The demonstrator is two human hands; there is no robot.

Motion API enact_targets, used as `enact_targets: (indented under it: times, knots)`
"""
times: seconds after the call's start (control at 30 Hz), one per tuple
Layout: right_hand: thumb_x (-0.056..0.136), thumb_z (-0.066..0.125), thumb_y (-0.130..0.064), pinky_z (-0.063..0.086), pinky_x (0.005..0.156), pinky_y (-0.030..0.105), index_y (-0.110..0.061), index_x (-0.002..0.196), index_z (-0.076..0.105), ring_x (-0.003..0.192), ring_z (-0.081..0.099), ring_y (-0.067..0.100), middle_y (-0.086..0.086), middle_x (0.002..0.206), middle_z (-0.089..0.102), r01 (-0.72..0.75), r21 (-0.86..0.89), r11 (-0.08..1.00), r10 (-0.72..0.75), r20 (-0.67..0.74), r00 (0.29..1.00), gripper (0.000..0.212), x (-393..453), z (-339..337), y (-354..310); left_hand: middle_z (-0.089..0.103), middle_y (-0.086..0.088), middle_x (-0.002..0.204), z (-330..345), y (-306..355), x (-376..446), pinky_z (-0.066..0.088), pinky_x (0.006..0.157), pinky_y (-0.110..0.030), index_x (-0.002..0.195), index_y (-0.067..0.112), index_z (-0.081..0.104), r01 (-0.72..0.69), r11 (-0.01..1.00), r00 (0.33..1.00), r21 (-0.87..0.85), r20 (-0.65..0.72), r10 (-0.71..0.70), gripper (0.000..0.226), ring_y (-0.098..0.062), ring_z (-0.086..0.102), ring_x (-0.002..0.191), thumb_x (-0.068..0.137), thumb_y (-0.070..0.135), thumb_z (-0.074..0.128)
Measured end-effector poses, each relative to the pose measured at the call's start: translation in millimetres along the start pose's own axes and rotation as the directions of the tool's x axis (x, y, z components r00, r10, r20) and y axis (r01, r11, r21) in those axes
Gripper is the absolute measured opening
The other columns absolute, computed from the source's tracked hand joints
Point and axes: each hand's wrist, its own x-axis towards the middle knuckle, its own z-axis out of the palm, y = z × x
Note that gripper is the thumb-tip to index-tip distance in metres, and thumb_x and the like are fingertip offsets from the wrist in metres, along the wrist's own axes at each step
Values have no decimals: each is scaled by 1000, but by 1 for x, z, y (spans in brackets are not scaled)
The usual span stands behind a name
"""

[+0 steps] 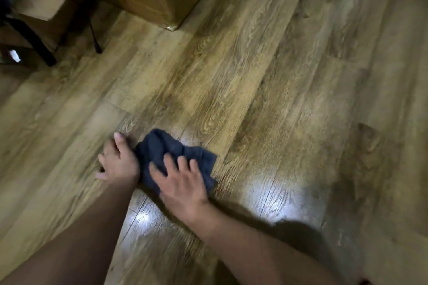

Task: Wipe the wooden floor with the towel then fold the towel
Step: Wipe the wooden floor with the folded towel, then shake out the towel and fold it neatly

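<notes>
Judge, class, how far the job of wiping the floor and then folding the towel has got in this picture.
Done: cannot be told; the wooden floor shows glare, no clear wiped patch. In hand: wiping. The right hand presses flat on the bunched dark towel, while the left hand rests on the floor at its edge. Left: folding, since the towel lies crumpled, unfolded.
</notes>
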Motion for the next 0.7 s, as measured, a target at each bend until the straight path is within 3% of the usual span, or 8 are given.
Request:
enact_targets:
  times: [0.1, 0.2, 0.27, 0.37, 0.43, 0.53, 0.6, 0.7]
  knots:
    - [82, 71, -41, 39, 94, 51, -30, 140, 40, 110, 37, 32, 9, 137, 44, 130, -27, 991, -127, 89, 988, 67, -23, 4, 0, 50, -20, 137, 1, 2, -7, 13, 111, -63, 120, 10, 55, -95, 984, 994, 150, -38, 102, 55, -35, 35, 135, 101, 55, 31]
    - [85, 67, -46, 38, 91, 57, -31, 141, 40, 111, 40, 34, 8, 135, 45, 191, -101, 976, -180, 111, 977, 63, -12, -12, 43, 48, -21, 135, 10, 13, -23, 21, 106, -65, 119, 6, 54, -225, 937, 970, 269, -32, 242, 59, -36, 38, 130, 98, 54, 27]
    - [83, 67, -48, 40, 86, 57, -32, 139, 43, 107, 45, 36, 9, 132, 48, 147, -99, 984, -128, 176, 976, 63, -26, -27, 66, 44, -20, 138, 16, 29, -47, 26, 103, -63, 122, 6, 53, -337, 902, 937, 271, 4, 349, 62, -37, 39, 127, 94, 56, 27]
    - [88, 64, -41, 40, 90, 56, -33, 143, 36, 115, 43, 39, 12, 136, 43, -119, -90, 989, 139, 275, 951, 63, -55, -52, 114, 38, -16, 149, 22, 58, -97, 27, 104, -59, 129, 11, 51, -445, 853, 895, 273, 159, 416, 56, -37, 37, 132, 97, 54, 34]
    - [93, 57, -33, 38, 97, 54, -33, 145, 28, 126, 36, 41, 15, 145, 31, -343, -34, 939, 325, 422, 847, 59, -77, -81, 142, 33, -10, 153, 15, 79, -132, 26, 107, -57, 133, 19, 50, -531, 814, 830, 234, 337, 444, 48, -33, 32, 137, 101, 52, 35]
    - [96, 53, -29, 44, 95, 45, -27, 148, 27, 129, 40, 38, 12, 152, 27, -582, 59, 811, 457, 557, 693, 58, -115, -133, 166, 35, 2, 147, -9, 100, -176, 26, 111, -51, 136, 31, 48, -593, 795, 698, 131, 576, 425, 44, -23, 31, 138, 101, 54, 35]
    - [95, 55, -31, 47, 91, 39, -24, 146, 33, 121, 50, 32, 8, 145, 37, -701, 178, 691, 510, 567, 647, 56, -140, -175, 169, 42, 1, 139, -34, 121, -199, 29, 112, -46, 135, 29, 50, -507, 861, 647, 33, 674, 356, 43, -22, 37, 135, 102, 52, 36]
    - [90, 59, -24, 49, 89, 35, -20, 134, 46, 106, 59, 23, 6, 122, 53, -776, 391, 494, 552, 549, 628, 46, -165, -251, 150, 54, -7, 134, -82, 166, -235, 36, 108, -35, 134, 17, 56, -241, 970, 629, -36, 756, 184, 42, -27, 48, 130, 105, 42, 40]
